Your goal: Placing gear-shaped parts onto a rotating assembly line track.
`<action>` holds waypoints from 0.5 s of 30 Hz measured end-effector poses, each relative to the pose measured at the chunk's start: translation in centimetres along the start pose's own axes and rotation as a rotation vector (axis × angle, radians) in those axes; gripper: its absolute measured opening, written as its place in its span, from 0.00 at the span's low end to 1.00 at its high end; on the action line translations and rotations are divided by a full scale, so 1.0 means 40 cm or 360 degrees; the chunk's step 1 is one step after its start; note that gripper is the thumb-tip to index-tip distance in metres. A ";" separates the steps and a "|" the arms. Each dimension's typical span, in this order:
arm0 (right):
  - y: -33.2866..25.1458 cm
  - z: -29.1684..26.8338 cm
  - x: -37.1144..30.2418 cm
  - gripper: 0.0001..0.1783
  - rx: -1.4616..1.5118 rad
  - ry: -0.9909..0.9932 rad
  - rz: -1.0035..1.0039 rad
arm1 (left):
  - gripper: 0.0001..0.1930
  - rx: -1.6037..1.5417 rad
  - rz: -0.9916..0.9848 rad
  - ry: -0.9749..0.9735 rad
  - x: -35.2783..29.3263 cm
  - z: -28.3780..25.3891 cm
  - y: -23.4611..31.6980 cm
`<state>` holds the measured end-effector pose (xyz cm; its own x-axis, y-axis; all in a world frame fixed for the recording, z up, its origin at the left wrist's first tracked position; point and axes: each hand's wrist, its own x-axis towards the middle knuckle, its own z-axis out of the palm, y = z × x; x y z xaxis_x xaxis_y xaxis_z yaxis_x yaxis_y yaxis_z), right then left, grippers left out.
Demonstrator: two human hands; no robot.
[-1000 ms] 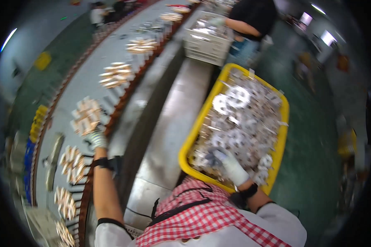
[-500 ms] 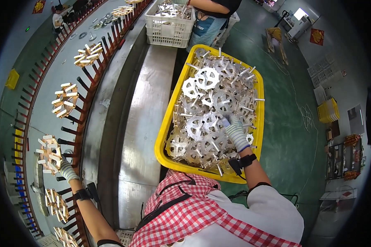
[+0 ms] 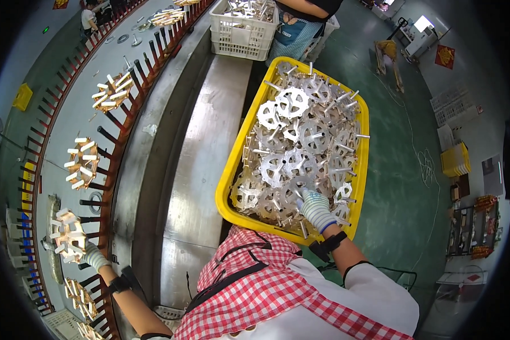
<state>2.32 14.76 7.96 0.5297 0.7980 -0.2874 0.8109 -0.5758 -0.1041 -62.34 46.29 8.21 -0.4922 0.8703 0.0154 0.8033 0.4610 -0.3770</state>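
Observation:
My left hand (image 3: 95, 256), in a striped knit glove, is at the right edge of a copper-coloured round rack (image 3: 67, 235) that bears several white bars. Its fingers close on that edge, partly hidden behind it. In the yellow tub (image 3: 225, 211) lies a heap of silvery spoked metal discs (image 3: 293, 102), many with a short round stem. My right hand (image 3: 317, 211), gloved alike, is low in the heap, with thumb and fingers closed at the stem of a spoked metal disc (image 3: 296, 184).
More barred racks (image 3: 81, 164) stand in a row along a curved line of dark rods (image 3: 109, 135) at left. A steel bench (image 3: 201, 141) runs between line and tub. Beyond, a person in a patterned apron (image 3: 294, 37) stands beside a white crate (image 3: 241, 37) of metal parts.
My right hand has drawn down and nearer through the heap. The racks at left have shifted downward in view, my left hand staying with the same one.

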 end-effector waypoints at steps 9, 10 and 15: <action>-0.072 -0.225 -0.013 0.18 0.2175 0.0277 0.0009 | 0.25 -0.1294 0.0052 0.0663 -0.098 0.110 -0.082; -0.090 -0.212 -0.011 0.18 0.2175 0.0275 -0.0020 | 0.26 -0.1438 0.0040 0.0753 -0.112 0.116 -0.094; -0.236 -0.272 -0.071 0.37 0.1499 -0.0500 -0.0353 | 0.26 -0.2476 0.0182 0.0281 -0.454 -0.104 0.056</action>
<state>-4.13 19.86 20.10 0.1921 0.8991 -0.3933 0.2857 -0.4347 -0.8541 -50.22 32.24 10.93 -0.4525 0.8690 0.2004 0.4310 0.0163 0.9022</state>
